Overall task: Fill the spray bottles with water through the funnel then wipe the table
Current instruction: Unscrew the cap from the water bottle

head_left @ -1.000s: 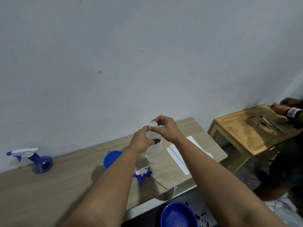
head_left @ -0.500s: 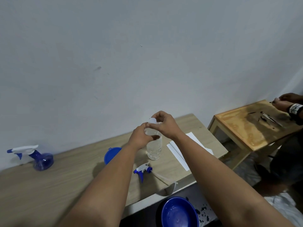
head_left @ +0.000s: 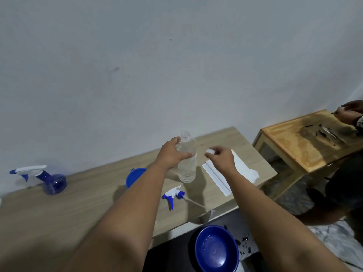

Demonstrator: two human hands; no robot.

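Note:
A clear plastic water bottle [head_left: 187,169] stands upright on the wooden table [head_left: 82,201], its mouth uncovered. My left hand [head_left: 172,154] grips its upper part. My right hand [head_left: 221,158] holds the bottle's white cap [head_left: 209,151] just right of the bottle. A blue funnel [head_left: 134,176] sits partly hidden behind my left forearm. A loose blue-and-white spray head [head_left: 173,195] with its tube lies near the table's front edge. A blue spray bottle [head_left: 52,182] with its head on stands at the far left.
White folded paper towels [head_left: 241,171] lie on the table's right end. A blue bowl [head_left: 216,250] sits on the floor below the front edge. To the right, another person's hands [head_left: 347,112] work over a second wooden table [head_left: 306,146].
My right hand has lifted the white cap off the bottle and moved it to the right. My left hand keeps its grip on the bottle.

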